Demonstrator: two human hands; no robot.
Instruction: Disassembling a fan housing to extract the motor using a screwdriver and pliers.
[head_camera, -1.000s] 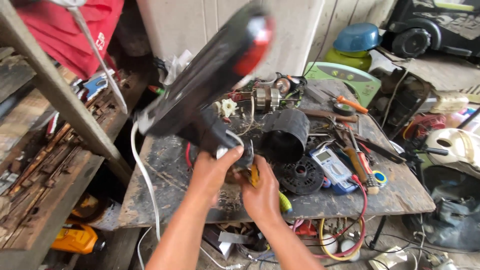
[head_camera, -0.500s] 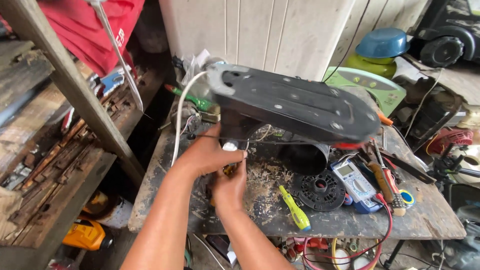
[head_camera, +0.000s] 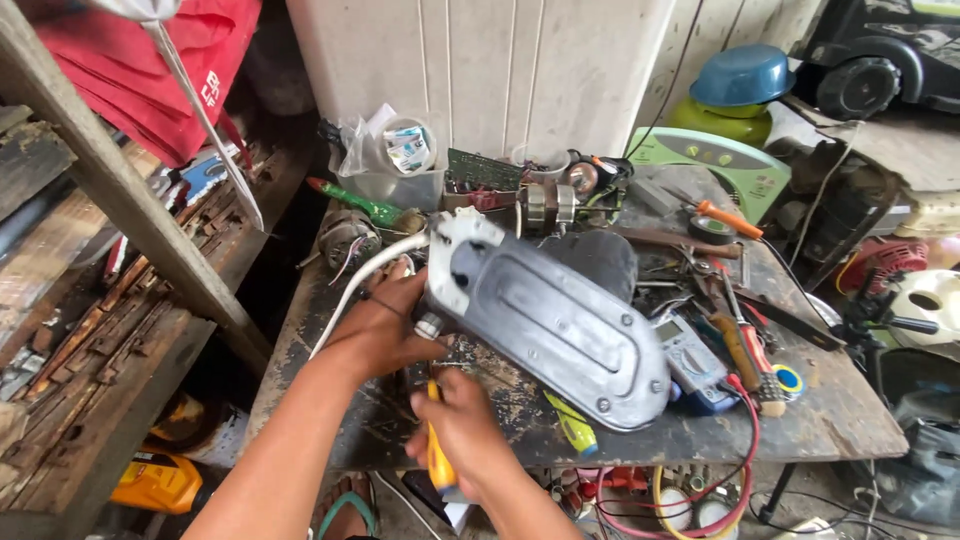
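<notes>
A grey elongated appliance base (head_camera: 555, 320) lies tilted on the dirty workbench (head_camera: 800, 430), underside up, with a white cord (head_camera: 365, 275) leaving its near end. My left hand (head_camera: 385, 325) grips that end by the cord entry. My right hand (head_camera: 465, 435) holds a yellow-handled screwdriver (head_camera: 437, 455), its tip pointing up at the base's lower corner beside my left hand.
A multimeter (head_camera: 690, 360) with red lead, a green-yellow screwdriver (head_camera: 572, 425), pliers and an orange screwdriver (head_camera: 728, 218) crowd the bench's right side. A motor (head_camera: 347, 238), tape roll in a tub (head_camera: 405, 150) and circuit board sit behind. A wooden shelf frame (head_camera: 120, 190) stands left.
The appliance base has swung down from upright and turned over, and now rests flat with its grey underside up. My right hand has taken up the yellow screwdriver below it.
</notes>
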